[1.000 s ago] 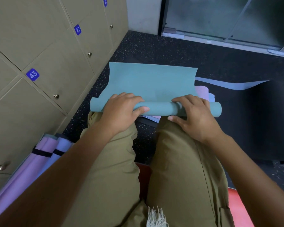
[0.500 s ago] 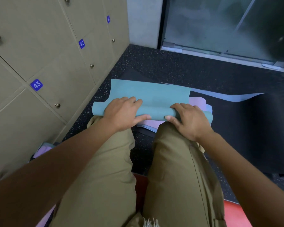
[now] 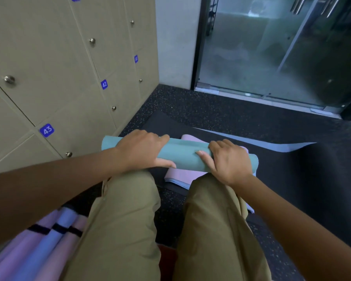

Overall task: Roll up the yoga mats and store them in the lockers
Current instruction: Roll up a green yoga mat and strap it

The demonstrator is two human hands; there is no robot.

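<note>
Both hands clutched the rolled teal mat above the knees: left hand, right hand. Fingertips curled out of sight behind it. Lockers stood shut alongside.

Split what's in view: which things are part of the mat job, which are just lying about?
Job:
teal mat, rolled, held by left hand and right hand
pink mat and blue mat, flat beneath
strapped rolled mats by the lockers
lockers, shut

Lying about:
glass door
black floor mat
</note>
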